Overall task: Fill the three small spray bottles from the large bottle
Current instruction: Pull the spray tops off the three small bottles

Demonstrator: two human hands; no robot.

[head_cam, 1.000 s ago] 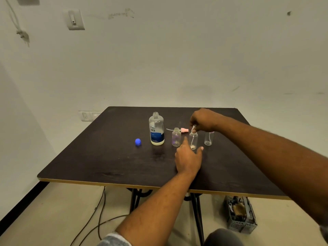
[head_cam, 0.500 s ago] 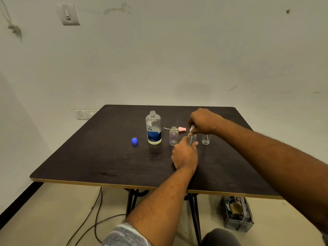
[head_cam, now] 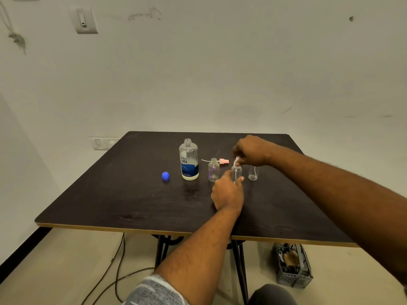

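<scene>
A large clear bottle (head_cam: 189,160) with a blue label stands uncapped on the dark table (head_cam: 132,194). Its blue cap (head_cam: 165,176) lies to the left. Three small clear bottles stand to its right. The left small bottle (head_cam: 213,170) is open, and a pink spray top (head_cam: 223,161) with its tube lies behind it. My left hand (head_cam: 228,192) grips the base of the middle small bottle (head_cam: 236,171). My right hand (head_cam: 252,150) pinches the white spray top (head_cam: 236,161) at that bottle's neck. The right small bottle (head_cam: 253,173) stands partly behind my right hand.
The table stands against a white wall with sockets (head_cam: 102,143) at the left. Cables (head_cam: 116,267) trail on the floor under the table. A grey plastic crate (head_cam: 293,265) sits on the floor at the right, beside the table legs.
My left hand closed round the base of the middle small bottle. My right hand stayed on its spray top. The view shifted slightly.
</scene>
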